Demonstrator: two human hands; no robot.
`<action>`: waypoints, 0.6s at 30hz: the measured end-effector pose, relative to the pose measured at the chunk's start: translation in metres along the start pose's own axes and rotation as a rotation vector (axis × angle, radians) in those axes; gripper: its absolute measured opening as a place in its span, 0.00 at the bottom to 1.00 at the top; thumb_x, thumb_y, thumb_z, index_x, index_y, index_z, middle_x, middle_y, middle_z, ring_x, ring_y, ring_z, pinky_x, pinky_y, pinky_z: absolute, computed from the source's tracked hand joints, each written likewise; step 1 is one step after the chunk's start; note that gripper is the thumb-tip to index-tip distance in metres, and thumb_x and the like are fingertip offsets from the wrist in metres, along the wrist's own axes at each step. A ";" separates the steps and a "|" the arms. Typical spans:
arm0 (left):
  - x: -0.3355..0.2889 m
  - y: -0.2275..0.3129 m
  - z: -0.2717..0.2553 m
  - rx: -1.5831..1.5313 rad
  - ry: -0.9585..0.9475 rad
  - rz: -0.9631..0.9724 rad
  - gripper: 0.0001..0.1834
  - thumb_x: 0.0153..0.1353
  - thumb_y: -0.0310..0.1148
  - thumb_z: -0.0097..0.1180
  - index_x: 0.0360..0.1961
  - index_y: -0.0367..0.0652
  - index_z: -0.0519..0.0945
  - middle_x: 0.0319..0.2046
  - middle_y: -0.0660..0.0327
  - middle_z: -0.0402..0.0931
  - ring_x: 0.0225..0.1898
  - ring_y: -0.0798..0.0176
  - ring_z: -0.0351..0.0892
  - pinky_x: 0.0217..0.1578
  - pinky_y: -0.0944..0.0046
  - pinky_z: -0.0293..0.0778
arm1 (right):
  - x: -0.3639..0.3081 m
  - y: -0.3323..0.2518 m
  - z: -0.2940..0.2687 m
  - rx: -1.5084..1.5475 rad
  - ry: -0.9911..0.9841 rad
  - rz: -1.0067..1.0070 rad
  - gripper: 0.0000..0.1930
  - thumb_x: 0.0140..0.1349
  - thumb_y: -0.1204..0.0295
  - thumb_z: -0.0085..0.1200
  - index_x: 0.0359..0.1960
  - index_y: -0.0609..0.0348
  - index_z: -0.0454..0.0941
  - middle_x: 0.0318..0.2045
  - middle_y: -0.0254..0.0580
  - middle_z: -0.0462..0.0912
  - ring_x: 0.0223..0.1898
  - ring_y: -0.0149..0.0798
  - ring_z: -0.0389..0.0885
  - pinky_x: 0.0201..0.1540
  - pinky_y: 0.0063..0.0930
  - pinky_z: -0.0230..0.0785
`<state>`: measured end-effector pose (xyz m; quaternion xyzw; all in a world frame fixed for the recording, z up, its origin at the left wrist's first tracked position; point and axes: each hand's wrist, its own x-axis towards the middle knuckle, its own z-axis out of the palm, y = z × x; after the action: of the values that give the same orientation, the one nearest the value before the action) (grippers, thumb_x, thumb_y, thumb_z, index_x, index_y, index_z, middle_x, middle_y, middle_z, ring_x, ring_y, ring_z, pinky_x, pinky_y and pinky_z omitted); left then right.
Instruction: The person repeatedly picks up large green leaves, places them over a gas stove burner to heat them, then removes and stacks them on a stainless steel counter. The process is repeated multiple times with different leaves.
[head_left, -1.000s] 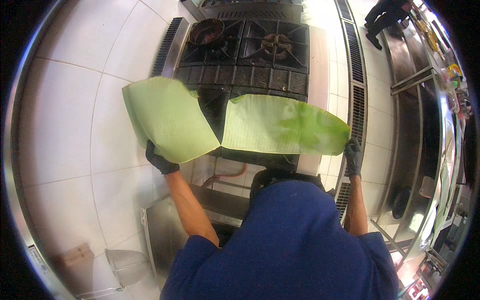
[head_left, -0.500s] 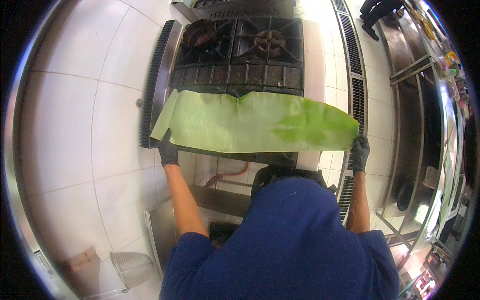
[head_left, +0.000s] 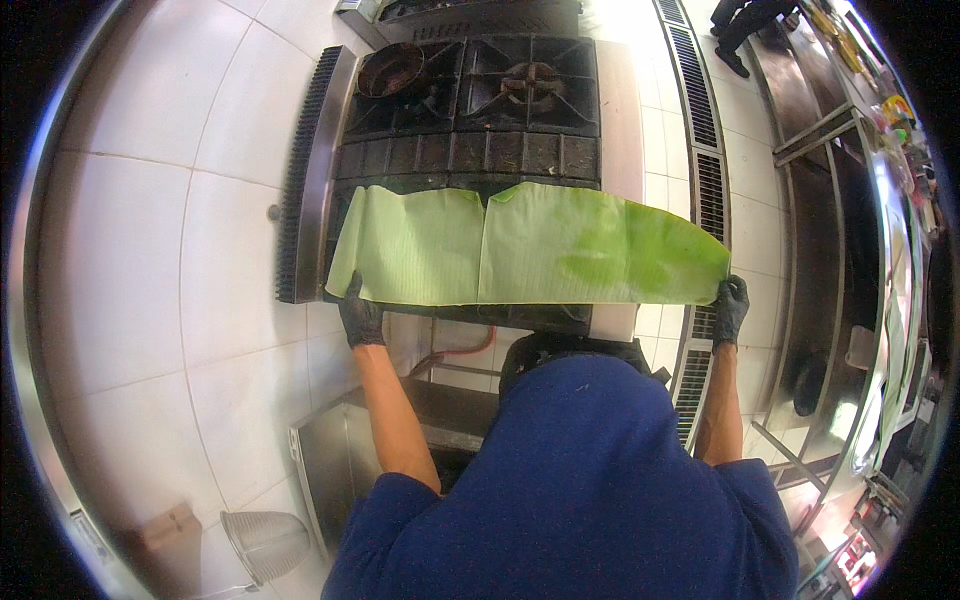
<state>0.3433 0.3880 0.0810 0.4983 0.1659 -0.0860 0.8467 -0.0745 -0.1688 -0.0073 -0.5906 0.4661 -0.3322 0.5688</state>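
Note:
A long green banana leaf stretches sideways over the near part of a black gas stove. Its right part is a darker green, and a split or fold runs across it left of the middle. In a black glove, my left hand is closed on the leaf's near left corner. My right hand, gloved the same way, grips the right end, which reaches past the stove's side. The burners beneath the leaf are hidden.
A dark pan sits on the far left burner. A floor drain grate runs along the right, beside steel shelving. A person stands at the far right. A wire strainer hangs at the lower left.
The leaf has shifted a little to the right with both hands holding it. My left hand has moved right, and the split in the leaf shows more plainly.

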 end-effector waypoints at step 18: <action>-0.018 0.005 0.003 0.883 0.118 0.148 0.27 0.60 0.29 0.62 0.59 0.35 0.70 0.54 0.54 0.72 0.55 0.56 0.73 0.54 0.59 0.73 | 0.017 0.022 -0.023 -0.018 0.069 0.006 0.07 0.65 0.77 0.54 0.42 0.53 0.78 0.33 0.29 0.78 0.32 0.26 0.76 0.30 0.22 0.71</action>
<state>0.3291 0.3876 0.0932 0.8262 0.1253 -0.0592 0.5461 -0.0938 -0.1909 -0.0286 -0.5826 0.4900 -0.3467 0.5480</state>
